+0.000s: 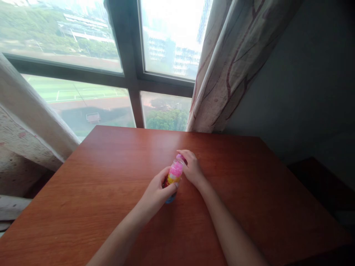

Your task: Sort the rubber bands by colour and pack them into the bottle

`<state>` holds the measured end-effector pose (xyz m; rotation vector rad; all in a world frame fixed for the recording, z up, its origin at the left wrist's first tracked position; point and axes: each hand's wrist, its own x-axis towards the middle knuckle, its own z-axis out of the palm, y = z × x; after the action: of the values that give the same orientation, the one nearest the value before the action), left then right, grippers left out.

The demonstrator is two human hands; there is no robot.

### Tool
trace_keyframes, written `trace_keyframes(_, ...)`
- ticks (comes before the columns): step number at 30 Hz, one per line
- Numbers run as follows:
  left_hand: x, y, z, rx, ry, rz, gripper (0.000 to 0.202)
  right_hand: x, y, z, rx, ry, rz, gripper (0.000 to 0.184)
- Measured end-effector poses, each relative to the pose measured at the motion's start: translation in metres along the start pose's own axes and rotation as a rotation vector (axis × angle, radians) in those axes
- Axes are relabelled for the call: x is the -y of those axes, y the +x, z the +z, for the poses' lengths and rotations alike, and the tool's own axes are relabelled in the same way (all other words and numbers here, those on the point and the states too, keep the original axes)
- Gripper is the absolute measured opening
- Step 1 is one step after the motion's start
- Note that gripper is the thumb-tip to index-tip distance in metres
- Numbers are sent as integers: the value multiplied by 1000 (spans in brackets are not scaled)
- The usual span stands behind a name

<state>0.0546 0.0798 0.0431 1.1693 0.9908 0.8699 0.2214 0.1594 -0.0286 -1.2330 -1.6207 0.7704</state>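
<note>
My left hand is wrapped round a small clear bottle with pink contents at the top, a yellow and red label and a blue lower part. The bottle leans a little to the right, over the middle of the table; whether its base touches the wood I cannot tell. Just beyond its open mouth, my right hand is closed on a pink cap, held apart from the bottle. My fingers partly hide both the label and the cap.
The reddish-brown wooden table runs up to a window with a dark frame. A patterned curtain hangs at the right of the window, another curtain at the left. Beyond the table's right edge stands a dark wall.
</note>
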Motion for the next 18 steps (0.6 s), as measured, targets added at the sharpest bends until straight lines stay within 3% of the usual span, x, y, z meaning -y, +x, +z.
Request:
trace_keyframes(6, 5, -2, 4, 95, -75, -21, 47, 16, -22, -16, -65, 360, 173, 40)
trace_keyframes(11, 11, -3, 5, 136, -101, -3, 56, 39, -33, -25, -38, 990, 357, 31)
trace_keyframes(18, 7, -6, 6, 128, -18, -19, 51, 53, -34, -30, -28, 1012, 297, 28)
